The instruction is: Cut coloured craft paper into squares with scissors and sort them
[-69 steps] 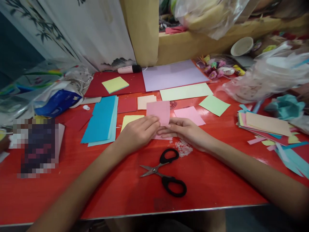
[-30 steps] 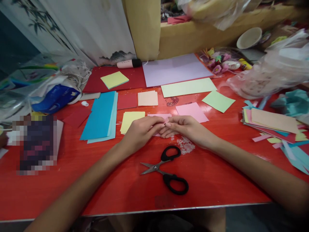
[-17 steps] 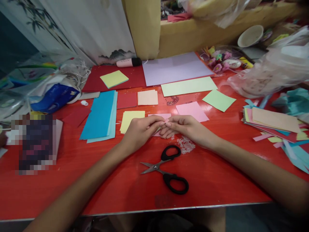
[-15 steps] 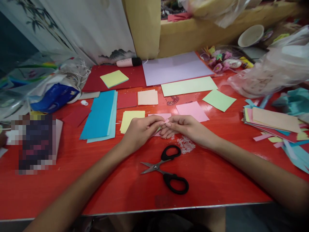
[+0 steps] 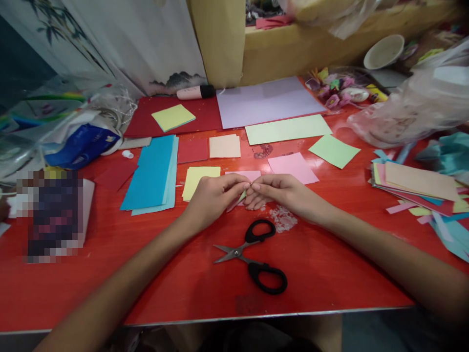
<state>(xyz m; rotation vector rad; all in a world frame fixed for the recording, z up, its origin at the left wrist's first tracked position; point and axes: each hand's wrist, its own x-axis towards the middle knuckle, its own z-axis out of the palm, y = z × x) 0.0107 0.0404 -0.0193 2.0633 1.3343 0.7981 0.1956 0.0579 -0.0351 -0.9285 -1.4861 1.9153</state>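
Note:
My left hand [image 5: 217, 194] and my right hand [image 5: 284, 191] meet at the fingertips over the middle of the red table. Both are closed in a pinch on a small piece of pink and light green paper [image 5: 241, 197], mostly hidden by the fingers. Just behind the hands lie a pink paper square [image 5: 242, 174] and a stack of yellow paper squares [image 5: 200, 177]. Another pink sheet [image 5: 293, 167] is beyond my right hand. Black-handled scissors [image 5: 236, 253] rest with blades spread on the table, nearer to me.
Blue paper strips [image 5: 150, 173] lie left of the hands. Whitish flakes [image 5: 284, 218] are beside my right wrist. Farther back are a lavender sheet [image 5: 269, 102], a pale green strip [image 5: 287, 129] and a green square [image 5: 335, 151]. Stacked papers [image 5: 421, 181] and a plastic bag [image 5: 395, 112] stand at right.
The fingers have shifted slightly on the small paper. Its pink end no longer shows above the fingertips, and more of it shows below them. The scissors stay in place.

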